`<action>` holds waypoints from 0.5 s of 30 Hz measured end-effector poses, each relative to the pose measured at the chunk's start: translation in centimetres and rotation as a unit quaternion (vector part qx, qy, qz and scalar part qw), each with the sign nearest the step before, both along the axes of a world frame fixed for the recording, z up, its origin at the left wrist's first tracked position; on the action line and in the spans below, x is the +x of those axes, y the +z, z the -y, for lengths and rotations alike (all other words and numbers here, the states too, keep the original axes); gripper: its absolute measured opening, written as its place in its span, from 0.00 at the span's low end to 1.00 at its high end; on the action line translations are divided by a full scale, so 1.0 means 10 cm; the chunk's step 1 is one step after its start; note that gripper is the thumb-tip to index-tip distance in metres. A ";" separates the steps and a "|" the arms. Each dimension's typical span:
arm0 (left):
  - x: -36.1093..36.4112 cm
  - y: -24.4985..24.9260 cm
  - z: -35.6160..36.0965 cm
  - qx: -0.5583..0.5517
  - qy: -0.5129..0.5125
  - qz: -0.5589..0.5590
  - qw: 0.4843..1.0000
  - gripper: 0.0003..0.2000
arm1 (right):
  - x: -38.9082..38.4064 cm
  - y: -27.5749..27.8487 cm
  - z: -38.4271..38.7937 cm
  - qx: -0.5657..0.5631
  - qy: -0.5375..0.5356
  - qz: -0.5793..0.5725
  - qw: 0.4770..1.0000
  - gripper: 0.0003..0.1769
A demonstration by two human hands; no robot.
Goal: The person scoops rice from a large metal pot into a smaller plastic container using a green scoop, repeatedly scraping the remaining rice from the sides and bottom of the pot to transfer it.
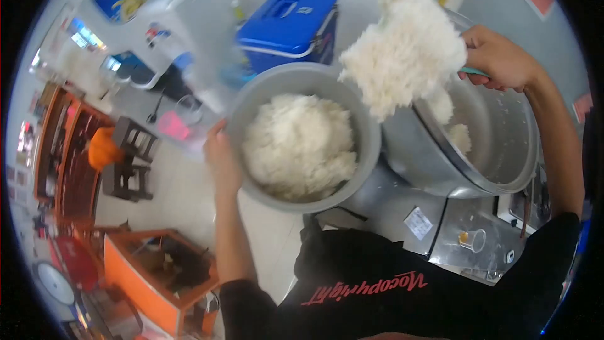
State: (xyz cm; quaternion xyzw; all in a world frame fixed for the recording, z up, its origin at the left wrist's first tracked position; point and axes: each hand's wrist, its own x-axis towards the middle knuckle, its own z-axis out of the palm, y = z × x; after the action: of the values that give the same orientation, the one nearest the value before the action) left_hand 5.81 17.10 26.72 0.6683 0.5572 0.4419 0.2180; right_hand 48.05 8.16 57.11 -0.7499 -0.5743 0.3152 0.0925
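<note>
My left hand [221, 154] grips the left rim of a round grey pot [242, 110], with a big mound of white rice [299, 141] inside. In my right hand [503, 56] is the green handle [473, 71] of a scoop, its blade hidden under a large clump of rice [406, 50]. The clump hangs in the air between the grey pot and a larger metal pot [409, 157] at the right. Some rice [460, 137] lies inside the larger pot, which stands tilted in view.
Behind the grey pot is a blue cooler box [289, 19]. A metal counter [453, 239] at the lower right holds a small plastic cup [473, 240] and a paper label [418, 222]. Dark stools [129, 179] and an orange cabinet [141, 277] are at the left.
</note>
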 end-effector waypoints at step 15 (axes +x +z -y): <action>0.03 0.01 0.02 -0.020 0.021 0.051 0.998 0.31 | -1.32 -0.21 -0.13 0.206 0.215 0.532 0.792 0.08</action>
State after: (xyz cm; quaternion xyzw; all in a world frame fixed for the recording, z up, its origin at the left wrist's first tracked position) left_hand 6.07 16.87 26.85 0.6285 0.5682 0.4686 0.2502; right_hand 34.84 9.48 55.05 -0.6193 -0.7307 -0.2478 -0.1454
